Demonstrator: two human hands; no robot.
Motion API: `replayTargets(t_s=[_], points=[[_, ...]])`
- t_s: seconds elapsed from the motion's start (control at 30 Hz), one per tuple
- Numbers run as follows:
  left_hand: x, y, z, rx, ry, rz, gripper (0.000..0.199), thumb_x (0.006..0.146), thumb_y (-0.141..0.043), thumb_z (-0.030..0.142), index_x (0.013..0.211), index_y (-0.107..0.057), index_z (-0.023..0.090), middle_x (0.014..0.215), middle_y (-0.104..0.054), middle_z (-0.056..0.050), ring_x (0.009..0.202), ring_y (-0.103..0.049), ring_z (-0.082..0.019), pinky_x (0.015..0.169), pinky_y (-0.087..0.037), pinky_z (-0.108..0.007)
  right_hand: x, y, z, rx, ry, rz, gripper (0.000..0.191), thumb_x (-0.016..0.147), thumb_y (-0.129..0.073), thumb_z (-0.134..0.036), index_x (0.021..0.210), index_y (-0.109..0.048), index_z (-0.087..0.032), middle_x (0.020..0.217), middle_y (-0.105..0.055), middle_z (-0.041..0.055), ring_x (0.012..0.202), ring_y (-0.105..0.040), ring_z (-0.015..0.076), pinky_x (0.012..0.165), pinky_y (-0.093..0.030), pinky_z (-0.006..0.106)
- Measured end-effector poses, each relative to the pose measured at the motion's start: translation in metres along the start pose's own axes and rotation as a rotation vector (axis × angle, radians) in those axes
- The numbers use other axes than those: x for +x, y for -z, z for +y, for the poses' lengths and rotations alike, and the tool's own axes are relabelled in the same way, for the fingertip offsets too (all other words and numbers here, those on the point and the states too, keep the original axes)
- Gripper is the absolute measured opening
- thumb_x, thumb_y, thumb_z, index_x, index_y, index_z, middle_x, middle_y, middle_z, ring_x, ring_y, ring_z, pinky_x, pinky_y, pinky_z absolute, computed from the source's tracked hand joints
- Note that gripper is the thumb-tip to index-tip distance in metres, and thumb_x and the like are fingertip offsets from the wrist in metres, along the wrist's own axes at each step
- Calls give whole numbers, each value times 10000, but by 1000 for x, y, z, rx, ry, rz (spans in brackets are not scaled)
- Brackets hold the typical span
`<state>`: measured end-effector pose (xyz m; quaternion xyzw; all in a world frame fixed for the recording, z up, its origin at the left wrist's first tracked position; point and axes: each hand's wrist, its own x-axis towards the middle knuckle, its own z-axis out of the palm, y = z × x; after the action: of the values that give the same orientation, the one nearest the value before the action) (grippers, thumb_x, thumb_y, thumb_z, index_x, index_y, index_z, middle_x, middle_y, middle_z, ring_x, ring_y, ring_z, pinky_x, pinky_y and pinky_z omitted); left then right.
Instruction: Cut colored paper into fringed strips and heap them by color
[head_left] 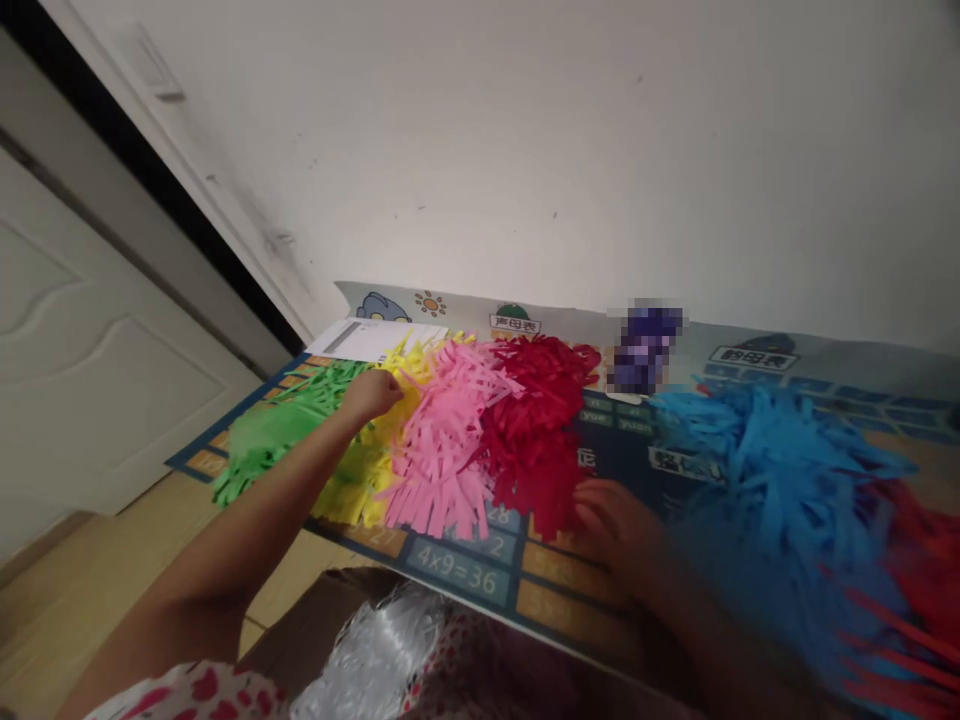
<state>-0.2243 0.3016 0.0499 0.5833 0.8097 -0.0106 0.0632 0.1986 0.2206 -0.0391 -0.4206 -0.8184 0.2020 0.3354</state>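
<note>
Strips of cut paper lie in fringed bunches on a printed multiplication-table mat [457, 570]: green [281, 430], yellow [360, 480], pink [442, 450] and red [532, 420]. My left hand [371, 395] is curled and rests on the paper where green meets yellow. My right hand [611, 525], blurred with motion, lies on the mat with its fingers apart, touching the lower edge of the red bunch. Close to the camera on the right, a blurred blue bunch [780, 480] and more red strips [915, 570] hide my right forearm in part.
A white paper sheet [375, 340] lies at the mat's far edge, beside a pixelated purple object [645, 350]. A white wall rises behind the mat. A white door [97, 350] stands left, above a wooden floor [97, 560]. A cardboard box [315, 620] and a clear plastic bag [367, 650] sit below.
</note>
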Motion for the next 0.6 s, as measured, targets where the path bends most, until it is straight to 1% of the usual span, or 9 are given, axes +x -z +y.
replayTargets(t_s=[0.07,0.1,0.23,0.33,0.47,0.6], points=[[6,1,-6,-5,-8,-52,293,914,-578,370,1093,-614,141,1076,-642,-60,932,-634,-190,817,-546,-385,0,1,-2,-3,-3,3,257,954,-459,-382,1004,-663,-234,1070,-673,71,1033,-621,212,905,-529,388],[8,0,-8,-12,-7,-68,295,914,-579,366,1102,-611,141,1089,-638,-60,944,-632,-195,820,-548,-385,0,2,-2,-3,-2,7,258,953,-460,-386,1001,-665,-237,1066,-674,69,1029,-624,213,901,-532,388],[12,-7,-19,-73,2,-82,278,906,-595,351,1067,-625,126,1060,-653,-60,933,-640,-193,813,-549,-383,-6,-2,6,0,40,-14,268,939,-467,-410,985,-679,-252,1059,-680,78,1043,-626,237,939,-519,428],[13,-11,-25,-121,11,-42,262,897,-605,362,998,-651,125,986,-680,-45,896,-651,-181,808,-543,-368,-9,-7,15,-13,69,-41,264,926,-484,-419,979,-685,-256,1058,-684,82,1055,-625,250,959,-510,444],[12,-11,-30,-151,32,33,261,878,-623,382,903,-665,126,895,-690,-32,843,-650,-171,796,-528,-360,-12,-10,23,-58,71,-35,276,926,-472,-419,994,-687,-259,1046,-685,87,1049,-626,259,952,-511,448],[9,-12,-33,-179,20,79,199,822,-682,317,848,-668,120,833,-684,-29,794,-634,-164,772,-506,-337,-12,-10,24,-105,123,-24,286,942,-440,-390,1012,-683,-258,1052,-679,86,1026,-635,250,927,-522,437]])
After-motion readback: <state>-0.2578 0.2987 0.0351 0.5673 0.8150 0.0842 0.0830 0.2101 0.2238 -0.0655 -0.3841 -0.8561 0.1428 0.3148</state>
